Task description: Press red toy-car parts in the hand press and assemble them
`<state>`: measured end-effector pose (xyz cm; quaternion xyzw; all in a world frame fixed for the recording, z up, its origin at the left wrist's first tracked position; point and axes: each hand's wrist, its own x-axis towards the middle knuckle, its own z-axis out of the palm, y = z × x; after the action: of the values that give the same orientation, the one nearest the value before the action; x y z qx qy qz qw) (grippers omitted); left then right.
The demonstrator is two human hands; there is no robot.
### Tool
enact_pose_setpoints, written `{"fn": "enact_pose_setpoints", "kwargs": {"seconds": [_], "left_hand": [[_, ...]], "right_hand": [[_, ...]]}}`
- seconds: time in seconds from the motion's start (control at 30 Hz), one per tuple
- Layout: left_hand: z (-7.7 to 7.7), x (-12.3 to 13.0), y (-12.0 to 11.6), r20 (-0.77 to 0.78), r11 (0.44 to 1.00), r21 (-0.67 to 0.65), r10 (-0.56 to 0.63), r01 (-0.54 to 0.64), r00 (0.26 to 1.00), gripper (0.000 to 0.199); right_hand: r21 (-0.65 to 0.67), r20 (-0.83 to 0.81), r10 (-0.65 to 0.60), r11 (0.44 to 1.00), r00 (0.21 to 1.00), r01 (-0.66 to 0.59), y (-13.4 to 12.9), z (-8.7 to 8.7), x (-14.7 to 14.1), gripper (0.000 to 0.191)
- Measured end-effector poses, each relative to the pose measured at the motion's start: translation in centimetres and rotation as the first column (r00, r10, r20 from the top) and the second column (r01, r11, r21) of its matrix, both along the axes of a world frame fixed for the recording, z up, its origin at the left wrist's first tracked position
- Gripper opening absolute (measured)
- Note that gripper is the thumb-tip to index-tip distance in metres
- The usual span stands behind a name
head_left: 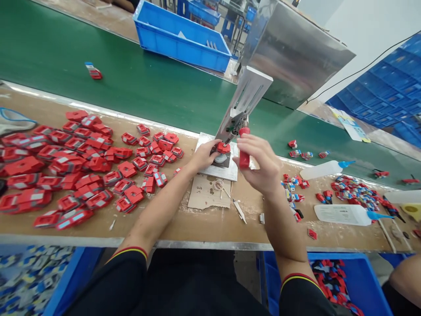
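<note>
While the right hand is curled around the red handle, fingers closed over it and the handle showing above and below them, the left hand is at the red part. Left thumb and index are narrow at the part's left end; can't tell if they actually pinch it. Part sits under the clamp, on the dark pad of the base plate.

Pose: left forearm runs up and right from the table edge, hand low beside the fixture. Right forearm is steeper, elbow near the table edge, hand higher and right of the part, back of the hand to the right. Both sleeves dark with red/yellow trim.

Slotted metal upright stands behind the clamp, leaning in view. Scrap board lies just in front of the base plate, white pen-like tool just right of that.

Left of the hands: big heap of red parts on the workbench. Right: two white bottles with blue tips, upper bottle and lower bottle, plus small mixed pieces. Green belt runs behind, blue bin beyond it.
</note>
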<state>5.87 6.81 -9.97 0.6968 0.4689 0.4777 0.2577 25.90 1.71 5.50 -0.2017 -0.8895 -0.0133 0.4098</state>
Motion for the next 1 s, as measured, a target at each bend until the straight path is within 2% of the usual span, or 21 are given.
{"fn": "enact_pose_setpoints", "kwargs": {"seconds": [0.1, 0.17, 0.2, 0.23, 0.27, 0.37, 0.4, 0.47, 0.67, 0.8, 1.0], "left_hand": [[0.4, 0.2, -0.2, 0.011, 1.000, -0.026, 0.005, -0.005, 1.000, 0.044], [0.7, 0.3, -0.4, 0.019, 0.999, -0.049, 0.001, 0.000, 1.000, 0.043], [0.8, 0.4, -0.5, 0.022, 0.998, -0.060, -0.001, 0.002, 1.000, 0.044], [0.9, 0.5, -0.6, 0.025, 0.998, -0.071, 0.000, 0.002, 1.000, 0.046], [1.0, 0.7, -0.7, 0.030, 0.997, -0.081, 0.005, -0.003, 1.000, 0.048], [1.1, 1.2, -1.0, 0.080, 0.993, -0.107, 0.049, -0.040, 0.996, 0.047], [1.1, 1.4, -1.1, 0.102, 0.993, -0.110, 0.065, -0.053, 0.993, 0.043], [1.0, 1.7, -1.1, 0.131, 0.992, -0.107, 0.085, -0.071, 0.988, 0.039], [0.7, 2.0, -1.0, 0.109, 0.992, -0.083, 0.105, -0.097, 0.988, 0.040], [0.6, 2.0, -1.1, 0.083, 0.990, -0.074, 0.124, -0.118, 0.989, 0.042], [0.2, 2.2, -1.1, 0.087, 0.990, -0.077, 0.125, -0.119, 0.988, 0.043]], "right_hand": [[-0.103, -0.090, -0.045, 0.994, 0.995, 0.036, -0.5, -3.2, 0.8, 0.032], [-0.257, -0.249, -0.104, 0.966, 0.963, 0.038, -0.6, -4.4, 1.0, 0.026], [-0.367, -0.317, -0.125, 0.930, 0.940, 0.000, -0.7, -4.6, 0.9, 0.023], [-0.487, -0.362, -0.136, 0.871, 0.922, -0.062, -0.7, -4.6, 0.8, 0.021], [-0.600, -0.385, -0.136, 0.789, 0.913, -0.135, -0.8, -4.3, 0.5, 0.024], [-0.823, -0.368, -0.121, 0.504, 0.922, -0.262, -0.9, -2.9, -0.4, 0.043], [-0.858, -0.357, -0.126, 0.436, 0.925, -0.272, -0.9, -2.5, -0.8, 0.049], [-0.891, -0.348, -0.147, 0.359, 0.926, -0.277, -1.0, -1.7, -1.3, 0.058], [-0.887, -0.384, -0.167, 0.339, 0.908, -0.312, -1.0, -0.8, -1.3, 0.061], [-0.884, -0.396, -0.146, 0.327, 0.906, -0.334, -0.9, -1.2, -1.2, 0.061], [-0.879, -0.384, -0.157, 0.364, 0.910, -0.308, -1.0, -1.9, -1.2, 0.062]]}}
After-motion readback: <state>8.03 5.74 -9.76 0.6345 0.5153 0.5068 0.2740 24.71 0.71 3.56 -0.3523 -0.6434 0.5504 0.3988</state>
